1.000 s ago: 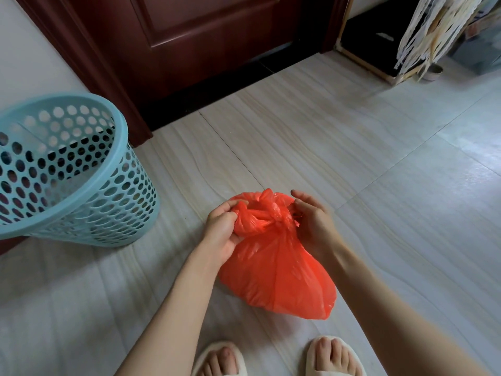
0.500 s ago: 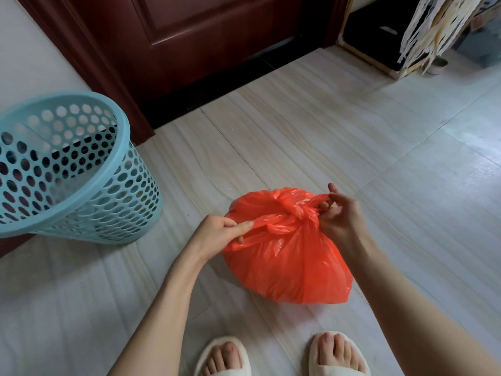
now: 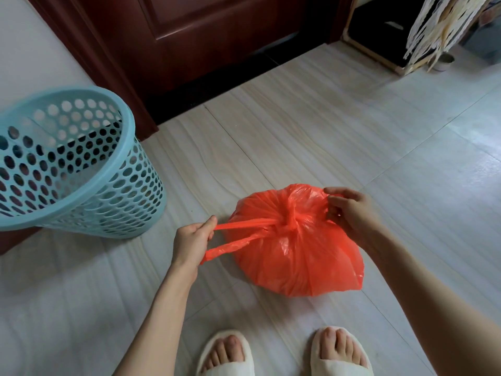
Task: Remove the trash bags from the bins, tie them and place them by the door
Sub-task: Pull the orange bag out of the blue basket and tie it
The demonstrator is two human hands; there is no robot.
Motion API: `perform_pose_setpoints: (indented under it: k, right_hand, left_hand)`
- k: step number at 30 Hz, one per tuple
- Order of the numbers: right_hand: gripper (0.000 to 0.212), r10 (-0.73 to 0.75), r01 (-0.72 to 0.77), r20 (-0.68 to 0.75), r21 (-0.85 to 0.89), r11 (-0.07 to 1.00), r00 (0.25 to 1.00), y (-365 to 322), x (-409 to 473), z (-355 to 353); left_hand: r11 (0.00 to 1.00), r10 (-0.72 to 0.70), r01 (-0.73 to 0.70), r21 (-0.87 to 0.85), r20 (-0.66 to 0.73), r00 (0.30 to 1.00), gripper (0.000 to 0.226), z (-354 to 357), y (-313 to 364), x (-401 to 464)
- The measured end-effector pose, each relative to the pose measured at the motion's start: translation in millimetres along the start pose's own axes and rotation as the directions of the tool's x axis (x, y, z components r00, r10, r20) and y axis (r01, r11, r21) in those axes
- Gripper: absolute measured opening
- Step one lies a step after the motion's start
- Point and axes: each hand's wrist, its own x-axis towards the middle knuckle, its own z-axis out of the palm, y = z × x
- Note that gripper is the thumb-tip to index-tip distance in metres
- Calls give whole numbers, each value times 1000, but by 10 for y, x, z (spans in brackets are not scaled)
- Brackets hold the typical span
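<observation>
- Trash bag [image 3: 295, 256]: orange-red thin plastic, full and rounded, resting on the pale tiled floor in front of the door [image 3: 217, 36]. Its neck is gathered into a knot on top, near the middle; two handle strips stretch taut from the knot to the left, and the other end is bunched at the right.
- Bin [image 3: 78, 169]: light blue perforated plastic basket, upright on the floor left of the bag and apart from it, beside the door frame; apparently without a liner.

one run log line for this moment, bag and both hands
step: tying knot | orange trash bag: on floor, knot at top | left hand: grips bag handle, taut | right hand: grips other handle | blue bin: unlined
</observation>
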Motion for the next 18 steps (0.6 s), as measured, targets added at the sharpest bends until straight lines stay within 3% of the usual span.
perform_pose_setpoints:
  k: [3,6,9,11,14,16,18]
  right_hand:
    - [25,0,54,-183,288,956,983,27,10,-51]
    - [31,156,57,-314,576,815,936,101,80,-186]
    - [47,271,24,-258,764,645,927,134,147,-286]
    - [51,271,-41,-173,770,637,947,125,145,-318]
    - [29,237,-188,0,606,773,972,85,75,-374]
    - [12,225,-253,131,280,926,966,61,6,-382]
    - [20,207,-176,188,-171,969,960,79,-42,-336]
  left_hand:
    - [995,-66,62,-77,-60,996,47,-66,-27,17]
    - [977,-158,147,-152,-67,985,43,-72,-81,27]
    - [930,-248,215,-298,-76,966,40,-43,-125,28]
    - [898,-294,234,-374,-113,949,38,-52,-122,49]
    - [812,-309,235,-534,-53,950,39,-85,-98,106]
    - [668,-276,271,-693,107,955,42,-112,-82,132]
    - [508,-223,327,-797,245,943,42,-124,-66,124]
